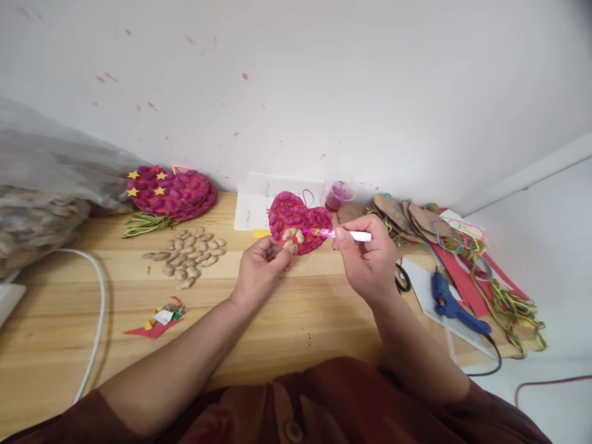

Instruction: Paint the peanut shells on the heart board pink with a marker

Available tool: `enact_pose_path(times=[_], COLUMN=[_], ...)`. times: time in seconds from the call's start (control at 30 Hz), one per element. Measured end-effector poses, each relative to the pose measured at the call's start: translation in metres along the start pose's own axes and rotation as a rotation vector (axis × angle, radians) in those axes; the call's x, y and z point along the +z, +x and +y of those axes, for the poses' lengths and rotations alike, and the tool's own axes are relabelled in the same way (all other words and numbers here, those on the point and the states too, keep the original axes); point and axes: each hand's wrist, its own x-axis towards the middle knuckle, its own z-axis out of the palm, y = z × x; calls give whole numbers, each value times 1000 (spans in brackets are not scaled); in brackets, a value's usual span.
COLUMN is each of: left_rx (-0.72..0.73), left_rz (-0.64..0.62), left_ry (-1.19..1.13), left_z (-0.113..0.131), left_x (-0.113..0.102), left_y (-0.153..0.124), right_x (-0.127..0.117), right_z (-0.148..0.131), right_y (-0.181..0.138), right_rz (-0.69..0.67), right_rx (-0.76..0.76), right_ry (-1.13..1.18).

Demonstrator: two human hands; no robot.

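Observation:
My left hand (261,266) pinches the lower edge of a heart-shaped piece (296,221) covered in peanut shells, most painted magenta, a few near the bottom bare tan. My right hand (367,259) is closed round a white-handled brush (348,235) whose pink tip touches the heart's right side. The heart is held up above the wooden table (287,308). A small cup of magenta paint (339,196) stands just behind the heart, by the wall.
Loose unpainted peanut shells (189,254) lie left of my hands. Finished painted hearts with yellow stars (170,190) are stacked at back left. Cardboard hearts (407,216), coloured loops, red paper and a blue glue gun (451,302) crowd the right. White cable (97,308) at left.

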Motion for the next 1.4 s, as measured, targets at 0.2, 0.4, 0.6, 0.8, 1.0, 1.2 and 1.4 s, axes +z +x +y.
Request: enact_pose_path(times=[0.2,0.4,0.6,0.8,1.0,1.2,1.4], left_rx=[39,61,76,67,72,97,123], left_rz=[-29,-39,-50,-36,-36,-36,-26], left_ry=[26,48,53,76,89,92,109], left_z=[-5,-7,-8,-7,-6,-4,-3], left_x=[-1,0,-1,-1,-3,-2,-2], left_y=[1,1,2,3,3,3,1], right_x=[1,-1,-3,-3,-5,-3,1], right_z=[-1,-3,-3,-3,-3,-5,-8], right_y=[-2,-2,-2,-1,-2,-3,-4], right_rz=[-35,-44,-46,-30,-86,-80,-104], right_rx=[-26,-36,-35,-89,-150,-194,-325], right_ry=[-44,-56,-91,-72,-109,-125,-203])
